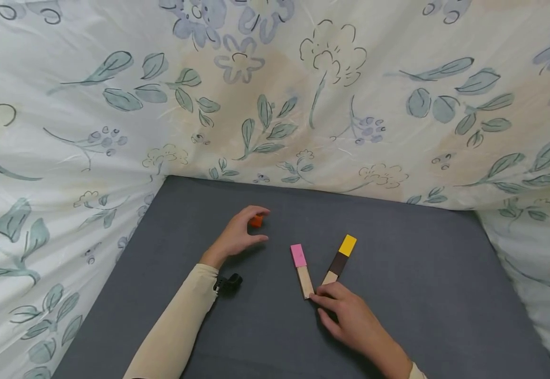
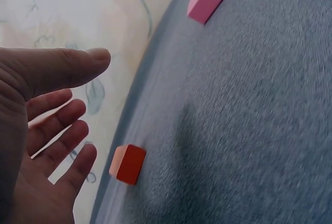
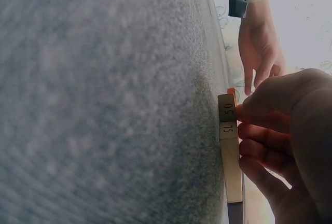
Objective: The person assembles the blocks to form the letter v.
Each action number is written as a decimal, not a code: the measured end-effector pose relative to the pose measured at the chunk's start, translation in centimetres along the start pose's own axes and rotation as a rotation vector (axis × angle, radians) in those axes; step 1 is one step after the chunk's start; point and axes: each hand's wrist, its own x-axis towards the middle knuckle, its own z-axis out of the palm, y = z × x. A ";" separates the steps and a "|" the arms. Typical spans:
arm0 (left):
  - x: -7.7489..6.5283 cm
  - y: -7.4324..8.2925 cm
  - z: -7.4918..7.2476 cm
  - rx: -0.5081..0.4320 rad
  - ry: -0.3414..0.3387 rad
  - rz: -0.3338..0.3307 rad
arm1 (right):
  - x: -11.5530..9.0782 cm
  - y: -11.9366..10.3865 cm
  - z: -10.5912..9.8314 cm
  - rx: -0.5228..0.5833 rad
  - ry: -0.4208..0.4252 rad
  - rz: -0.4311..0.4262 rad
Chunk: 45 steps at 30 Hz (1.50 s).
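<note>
My left hand hovers with its thumb and fingers spread apart. Just beyond it is a small orange block, which the left wrist view shows on the cloth, apart from the fingers. A pink block lies end to end with a bare wooden block. To their right, a yellow block, a dark brown block and another bare wooden block form a slanted line. The fingers of my right hand touch the near ends of the wooden blocks, marked 50 and 75.
Dark grey cloth covers the work surface. Flower-printed fabric hangs behind it and along both sides. A black wrist camera is strapped at my left cuff.
</note>
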 end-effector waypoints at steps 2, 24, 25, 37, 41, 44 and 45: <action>-0.1 -0.2 -0.3 -0.001 0.007 0.000 | 0.0 -0.1 0.0 0.002 0.001 0.005; -0.2 -2.3 -2.6 0.003 0.029 -0.018 | -0.2 -0.9 0.2 -0.001 0.005 0.016; -0.2 -2.4 -2.7 0.001 0.028 -0.021 | -0.2 -0.9 0.2 0.000 0.005 0.016; 0.7 -2.9 -3.2 0.016 0.003 -0.045 | 0.0 -0.6 0.0 -0.008 0.005 0.017; 0.8 -2.9 -3.2 0.016 -0.003 -0.058 | 0.0 -0.6 -0.1 -0.010 -0.003 0.031; 0.9 -3.0 -3.1 0.021 -0.007 -0.068 | 0.1 -0.5 -0.2 -0.008 -0.010 0.038; 1.0 -3.0 -3.1 0.021 -0.008 -0.069 | 0.1 -0.5 -0.2 -0.007 -0.011 0.039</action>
